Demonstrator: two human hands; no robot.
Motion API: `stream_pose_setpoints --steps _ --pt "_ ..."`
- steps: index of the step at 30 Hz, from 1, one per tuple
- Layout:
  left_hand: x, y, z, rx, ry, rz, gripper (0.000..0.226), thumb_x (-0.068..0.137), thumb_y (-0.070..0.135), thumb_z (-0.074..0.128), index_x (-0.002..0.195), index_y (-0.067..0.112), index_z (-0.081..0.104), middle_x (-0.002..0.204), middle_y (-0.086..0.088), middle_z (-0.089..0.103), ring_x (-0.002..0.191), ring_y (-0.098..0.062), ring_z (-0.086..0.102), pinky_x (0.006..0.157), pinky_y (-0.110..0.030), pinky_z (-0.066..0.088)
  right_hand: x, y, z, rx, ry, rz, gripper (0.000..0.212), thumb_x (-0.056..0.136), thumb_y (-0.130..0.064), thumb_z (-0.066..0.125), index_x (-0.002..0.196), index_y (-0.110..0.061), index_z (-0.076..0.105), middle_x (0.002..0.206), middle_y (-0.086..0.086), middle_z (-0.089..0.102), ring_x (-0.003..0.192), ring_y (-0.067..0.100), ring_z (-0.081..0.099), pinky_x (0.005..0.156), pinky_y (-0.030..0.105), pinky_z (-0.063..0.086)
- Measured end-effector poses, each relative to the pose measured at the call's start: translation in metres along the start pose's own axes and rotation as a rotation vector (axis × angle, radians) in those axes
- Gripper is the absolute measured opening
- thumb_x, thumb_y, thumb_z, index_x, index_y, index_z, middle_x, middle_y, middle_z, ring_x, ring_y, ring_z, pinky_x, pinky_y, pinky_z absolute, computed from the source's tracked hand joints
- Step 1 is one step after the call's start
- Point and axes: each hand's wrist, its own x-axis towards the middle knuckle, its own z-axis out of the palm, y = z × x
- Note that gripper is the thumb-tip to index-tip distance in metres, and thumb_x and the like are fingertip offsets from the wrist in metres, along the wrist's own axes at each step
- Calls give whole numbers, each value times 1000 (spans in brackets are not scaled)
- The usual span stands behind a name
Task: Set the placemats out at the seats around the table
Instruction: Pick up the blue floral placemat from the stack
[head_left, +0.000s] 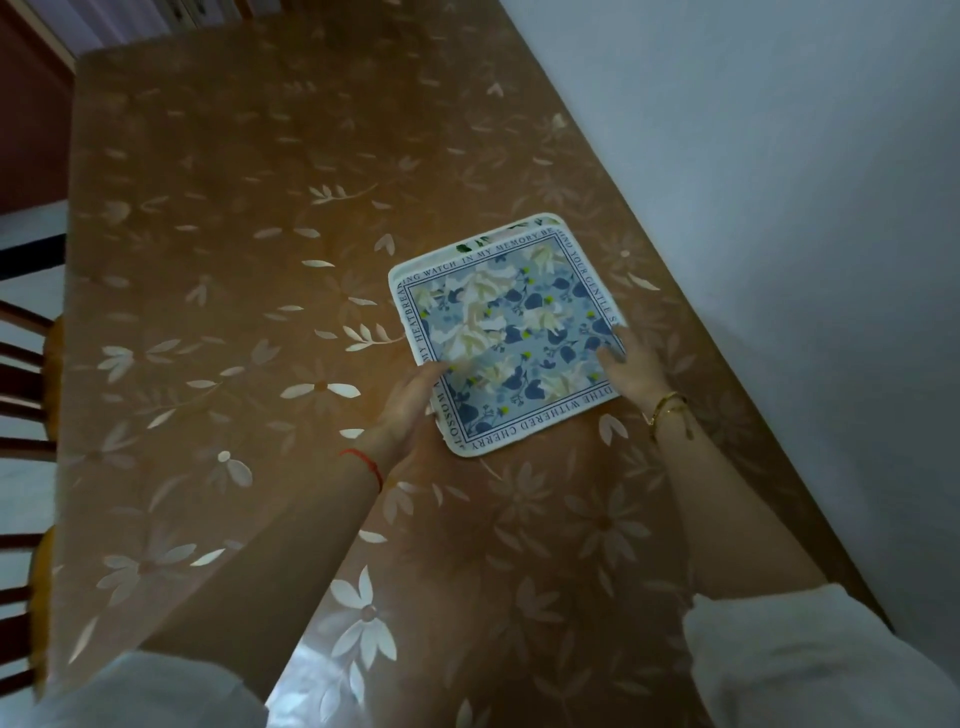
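My left hand (410, 402) lay flat against the near-left edge of the stack of placemats (506, 332), fingers pressed together and slid along its side. I judged it was there to hold the pile square while I readied a mat for lifting. My right hand (631, 366) rested on the stack's near-right edge, fingers loosely together on the top mat. Whether any fingertip was hooked under the top mat I could not tell.

The stack sat on the table (234, 312) near its right edge, the side against the wall (779, 208), so no seat could be there. A second mat's green-printed edge peeked out at the far corner, so more than one remained. At the table's left edge stood chairs (26, 364), where I judged mats belonged.
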Motion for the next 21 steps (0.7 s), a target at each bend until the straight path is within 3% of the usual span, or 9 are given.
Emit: stream_pose_setpoints --steps 2,5,7,9,12,15,17,19,21 --pt "0 -1 1 29 5 6 21 96 33 55 108 20 67 128 -9 65 121 -28 59 104 -48 46 -1 1 -3 -19 38 -11 51 98 -23 53 145 -4 42 150 19 39 139 33 39 114 37 33" --pt "-3 0 2 135 28 57 15 94 33 57 97 25 69 113 1 70 108 -19 64 82 -32 51 -6 -1 -3 -107 131 -21 49 93 -25 59 137 -3 52 145 20 41 136 35 38 116 39 31" --pt "-3 -1 1 274 73 131 34 91 34 61 120 17 67 117 -1 69 110 -21 64 89 -36 53 -8 -3 -5 -104 203 -37 47 87 -20 66 129 -2 56 138 20 47 132 36 41 114 44 33" --pt "-7 0 -2 373 192 205 49 87 26 68 132 9 57 117 -7 67 107 -25 65 95 -43 54 -12 -5 -8 12 254 -53 41 82 -10 70 120 3 60 127 21 58 118 36 54 102 44 45" --pt "-11 1 -9 295 288 210 46 77 3 74 116 8 50 115 -7 66 93 -19 66 85 -39 58 -27 -9 -12 113 249 -43 26 86 1 61 111 6 65 110 25 67 91 28 63 76 30 49" --pt "-19 -2 -17 241 240 108 41 78 -6 67 117 3 55 114 -9 69 106 -27 67 90 -46 57 -45 -12 -18 96 238 -70 22 90 2 56 111 7 61 113 26 64 97 34 62 76 30 47" --pt "-32 -9 -25 228 212 93 22 81 -10 59 97 6 62 102 -11 70 105 -33 67 90 -50 57 -62 -13 -21 94 222 -75 22 93 -1 54 114 5 56 117 23 62 101 34 60 77 29 45" --pt "-52 -18 -30 172 201 98 19 82 -10 56 87 9 57 92 -10 66 100 -37 66 88 -53 57 -82 -11 -24 84 218 -98 22 94 -6 55 114 4 53 111 19 62 89 27 57 68 23 38" --pt "-72 -28 -37 115 188 99 16 84 -7 56 95 4 54 96 -13 64 102 -39 65 87 -55 57 -104 -8 -27 86 229 -119 20 94 -11 56 110 3 53 103 15 62 84 22 54 66 21 36"
